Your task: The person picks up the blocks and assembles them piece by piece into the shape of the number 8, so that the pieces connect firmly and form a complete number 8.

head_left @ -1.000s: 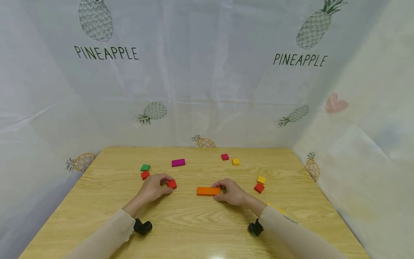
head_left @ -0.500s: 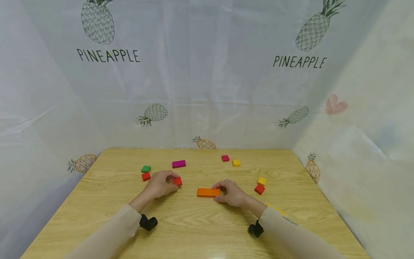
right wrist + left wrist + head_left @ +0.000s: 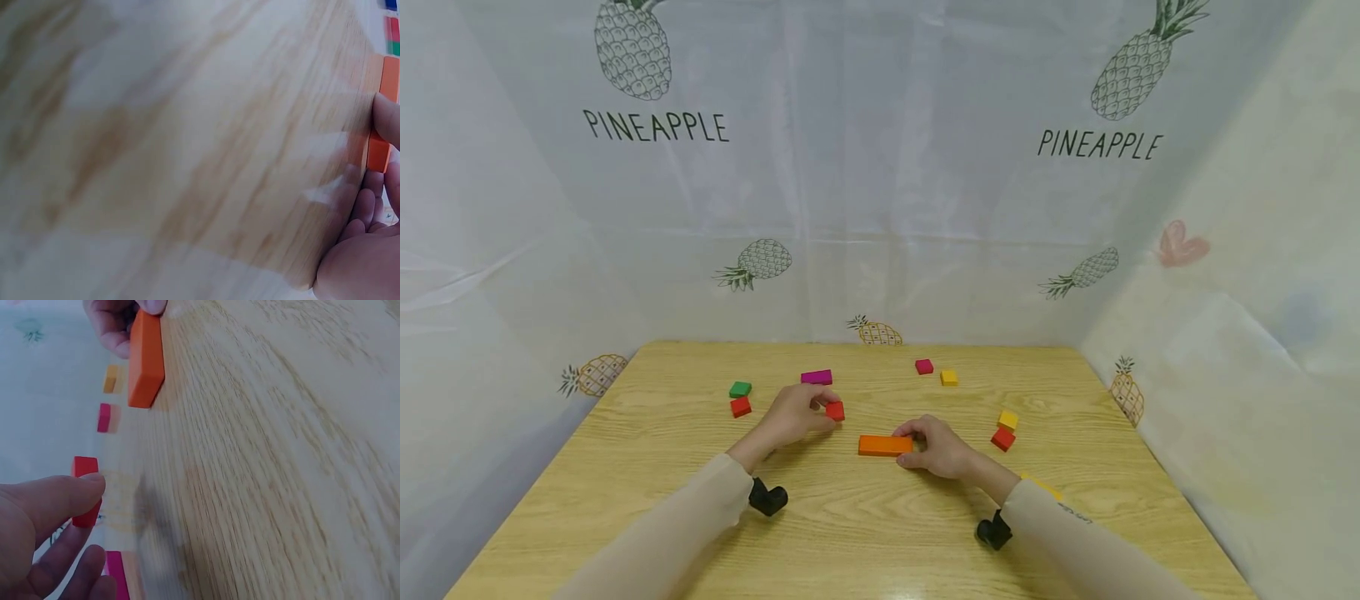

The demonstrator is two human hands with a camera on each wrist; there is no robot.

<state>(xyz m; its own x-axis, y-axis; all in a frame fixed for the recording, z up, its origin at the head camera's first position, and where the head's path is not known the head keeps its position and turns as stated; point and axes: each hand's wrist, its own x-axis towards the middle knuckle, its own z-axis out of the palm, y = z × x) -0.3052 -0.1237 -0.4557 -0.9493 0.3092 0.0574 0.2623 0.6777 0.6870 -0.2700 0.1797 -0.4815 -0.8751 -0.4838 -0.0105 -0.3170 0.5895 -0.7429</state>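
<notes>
Between thumb and fingers, my left hand (image 3: pixel 793 414) pinches a small red block (image 3: pixel 836 412). In the left wrist view this red block (image 3: pixel 85 465) is held up off the wood. My right hand (image 3: pixel 942 450) grips the right end of a long orange block (image 3: pixel 878 446), which lies flat on the table. The thumb lies against its near side in the right wrist view, where part of the orange block (image 3: pixel 390 75) shows. The held red block is behind and left of the orange one, apart from it. Just behind the left hand lies a purple block (image 3: pixel 816 377).
Green (image 3: pixel 741 389) and red (image 3: pixel 741 407) blocks lie at the left of the wooden table (image 3: pixel 865 533). Pink (image 3: pixel 924 367) and yellow (image 3: pixel 949 378) blocks sit at the back. To the right are another yellow block (image 3: pixel 1007 420), a red one (image 3: pixel 1003 439), and a yellow piece (image 3: pixel 1041 486) partly under the sleeve.
My left hand has moved right and a little away from me, carrying the red block closer to the orange one. The right hand and orange block have stayed in place.
</notes>
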